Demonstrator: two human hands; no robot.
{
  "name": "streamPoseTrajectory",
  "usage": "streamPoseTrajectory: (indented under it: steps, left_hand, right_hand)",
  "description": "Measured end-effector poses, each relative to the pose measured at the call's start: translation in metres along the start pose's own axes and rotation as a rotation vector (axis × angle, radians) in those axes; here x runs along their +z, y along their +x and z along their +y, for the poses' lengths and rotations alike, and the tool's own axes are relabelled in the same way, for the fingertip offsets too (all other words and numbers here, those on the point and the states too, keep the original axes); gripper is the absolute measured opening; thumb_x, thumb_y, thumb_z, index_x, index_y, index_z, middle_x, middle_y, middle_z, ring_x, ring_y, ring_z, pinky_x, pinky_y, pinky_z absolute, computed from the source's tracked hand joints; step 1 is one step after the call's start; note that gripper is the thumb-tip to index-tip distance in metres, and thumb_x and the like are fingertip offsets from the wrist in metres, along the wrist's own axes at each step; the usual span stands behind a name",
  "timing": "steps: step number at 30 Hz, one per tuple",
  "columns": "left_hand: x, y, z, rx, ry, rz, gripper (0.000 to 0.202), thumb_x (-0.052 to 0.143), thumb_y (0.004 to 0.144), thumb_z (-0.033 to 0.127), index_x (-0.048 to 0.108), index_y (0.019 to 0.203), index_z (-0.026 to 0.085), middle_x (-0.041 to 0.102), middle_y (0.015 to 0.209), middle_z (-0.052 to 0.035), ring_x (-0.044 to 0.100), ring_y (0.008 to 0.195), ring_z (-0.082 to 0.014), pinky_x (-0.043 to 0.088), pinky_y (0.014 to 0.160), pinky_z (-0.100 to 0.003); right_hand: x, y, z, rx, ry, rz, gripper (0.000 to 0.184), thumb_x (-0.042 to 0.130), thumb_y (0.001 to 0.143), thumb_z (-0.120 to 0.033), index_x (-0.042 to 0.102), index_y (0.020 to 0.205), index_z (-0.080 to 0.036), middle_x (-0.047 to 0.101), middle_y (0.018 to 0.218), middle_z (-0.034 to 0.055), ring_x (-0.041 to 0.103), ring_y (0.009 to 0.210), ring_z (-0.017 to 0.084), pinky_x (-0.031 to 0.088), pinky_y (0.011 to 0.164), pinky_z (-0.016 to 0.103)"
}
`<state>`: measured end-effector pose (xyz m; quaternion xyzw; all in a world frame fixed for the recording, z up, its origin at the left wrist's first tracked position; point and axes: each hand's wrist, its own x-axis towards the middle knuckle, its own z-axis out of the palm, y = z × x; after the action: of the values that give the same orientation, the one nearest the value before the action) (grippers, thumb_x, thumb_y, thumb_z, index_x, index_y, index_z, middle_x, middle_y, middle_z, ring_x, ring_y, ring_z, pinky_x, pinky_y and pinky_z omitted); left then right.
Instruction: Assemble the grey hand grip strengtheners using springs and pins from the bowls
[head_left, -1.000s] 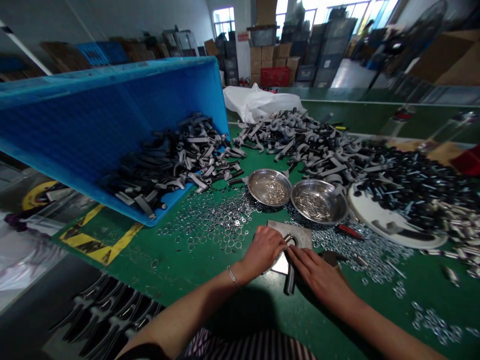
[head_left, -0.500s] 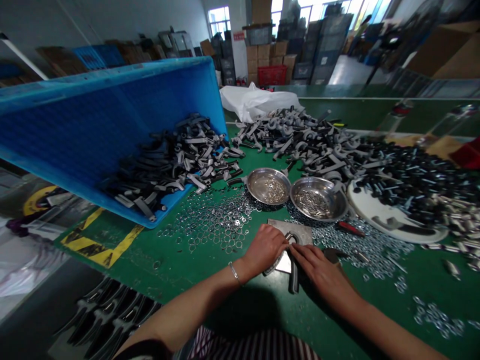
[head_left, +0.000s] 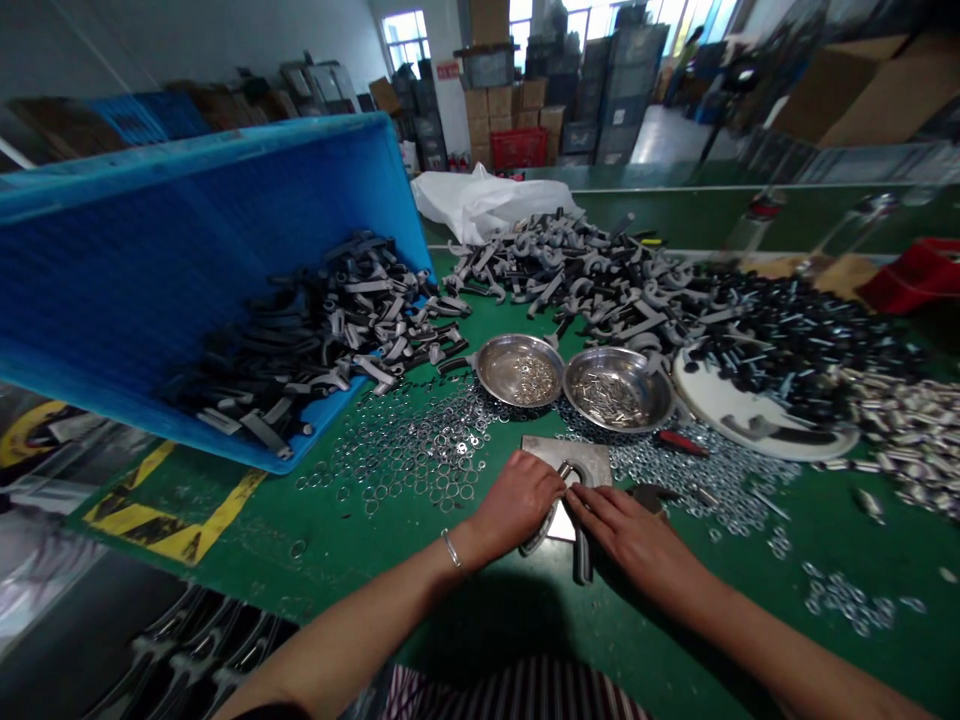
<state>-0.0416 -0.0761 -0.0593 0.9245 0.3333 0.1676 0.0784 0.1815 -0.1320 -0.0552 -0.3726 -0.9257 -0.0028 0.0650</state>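
Note:
A curved grey and black handle part (head_left: 583,560) lies over a square metal plate (head_left: 598,464) in front of me, its two arms spreading toward my body. My left hand (head_left: 521,505) is closed round the left arm of this part, close to its bend. From the other side my right hand (head_left: 637,535) has its fingers pressed together against the part at the bend. The fingertips of both hands nearly meet there, beside a small shiny cylinder (head_left: 566,470). Whatever lies under the fingertips is hidden.
Two steel bowls (head_left: 519,369) with small metal pieces stand beyond the plate. Metal rings (head_left: 427,450) and nuts are scattered on both sides. A tipped blue crate (head_left: 225,220) with handle parts is at left, and more handles (head_left: 570,260) are heaped behind. A white lid (head_left: 720,400) lies right.
The view has shifted slightly, so the bench appears further left. Both hands keep their places on the handle part, with little visible movement.

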Motion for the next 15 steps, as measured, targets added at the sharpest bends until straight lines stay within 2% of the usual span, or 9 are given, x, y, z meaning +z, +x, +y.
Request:
streamPoseTrajectory:
  steps: [3, 7, 11, 15]
  left_hand:
    - [-0.001, 0.003, 0.001, 0.073, 0.08, -0.025, 0.025, 0.041, 0.103, 0.023, 0.065, 0.104, 0.014, 0.065, 0.097, -0.009, 0.054, 0.095, -0.0229, 0.04, 0.09, -0.04]
    - [-0.005, 0.002, 0.002, 0.152, 0.117, -0.072, 0.026, 0.039, 0.102, 0.02, 0.064, 0.105, 0.012, 0.065, 0.096, -0.0112, 0.056, 0.095, -0.0241, 0.044, 0.089, -0.042]
    - [-0.01, -0.014, 0.001, 0.172, 0.059, -0.081, 0.033, 0.036, 0.104, 0.021, 0.054, 0.13, 0.011, 0.063, 0.122, -0.014, 0.055, 0.114, -0.0241, 0.045, 0.1, -0.042]
    - [-0.012, -0.03, 0.001, 0.141, 0.03, -0.106, 0.043, 0.034, 0.105, 0.021, 0.038, 0.147, 0.017, 0.051, 0.144, -0.0134, 0.046, 0.134, -0.024, 0.039, 0.112, -0.044]
  right_hand:
    - [-0.001, -0.007, 0.003, 0.043, 0.109, 0.019, 0.058, 0.045, 0.091, -0.002, 0.043, 0.148, -0.013, 0.055, 0.143, 0.0156, 0.052, 0.12, 0.03, 0.054, 0.096, 0.048]
    - [-0.005, -0.025, 0.006, 0.192, 0.257, 0.118, 0.055, 0.04, 0.093, -0.004, 0.044, 0.146, -0.016, 0.055, 0.141, 0.015, 0.051, 0.123, 0.027, 0.049, 0.102, 0.048]
    - [-0.008, -0.065, 0.006, 0.344, 0.256, 0.215, 0.045, 0.04, 0.098, -0.017, 0.05, 0.142, -0.021, 0.059, 0.136, 0.0144, 0.055, 0.117, 0.027, 0.051, 0.097, 0.048]
    - [-0.002, -0.113, -0.005, 0.537, 0.152, 0.184, 0.044, 0.046, 0.099, -0.035, 0.052, 0.14, -0.021, 0.062, 0.128, 0.0155, 0.061, 0.108, 0.03, 0.055, 0.091, 0.047]
